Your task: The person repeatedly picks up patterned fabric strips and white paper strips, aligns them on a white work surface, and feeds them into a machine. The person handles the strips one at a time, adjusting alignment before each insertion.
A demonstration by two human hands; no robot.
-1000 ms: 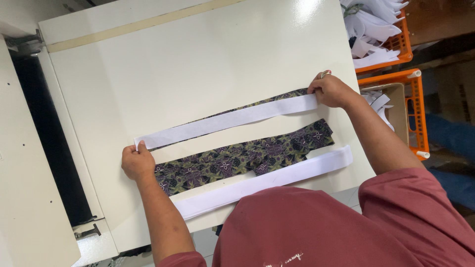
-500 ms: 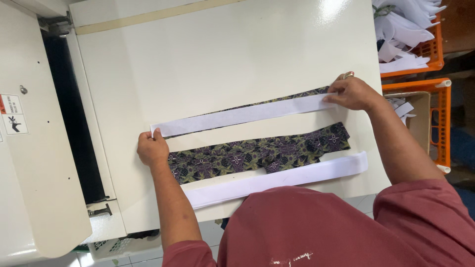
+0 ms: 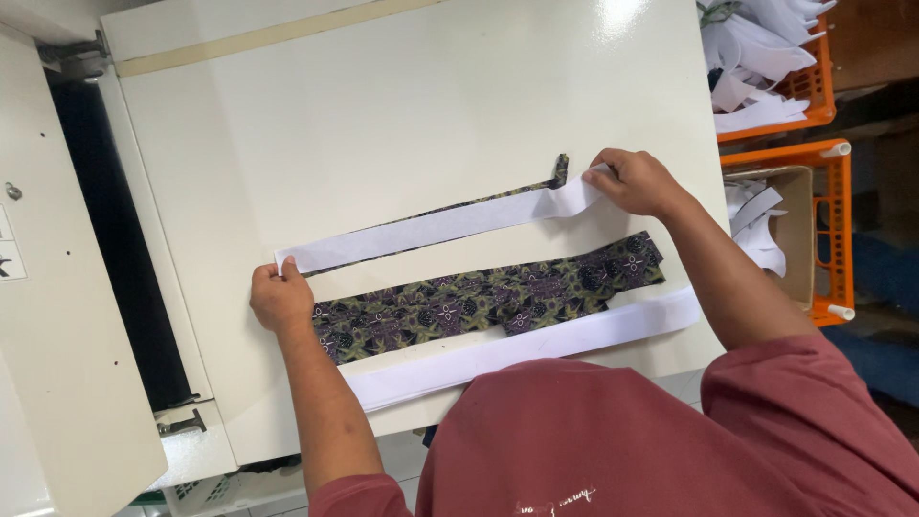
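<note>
A person in a red shirt leans over a cream-coloured work table (image 3: 402,124), seen from above. The left hand (image 3: 280,299) pinches the left end of a long white strip (image 3: 431,228), which lies across the middle of the table over a narrow patterned fabric strip (image 3: 558,170). The right hand (image 3: 639,182) grips the white strip's right end, lifting it slightly. Nearer the front edge lie a wider purple and green patterned fabric piece (image 3: 488,299) and a second white strip (image 3: 526,347). Orange crates (image 3: 831,158) holding white pieces stand beyond the table's right edge.
</note>
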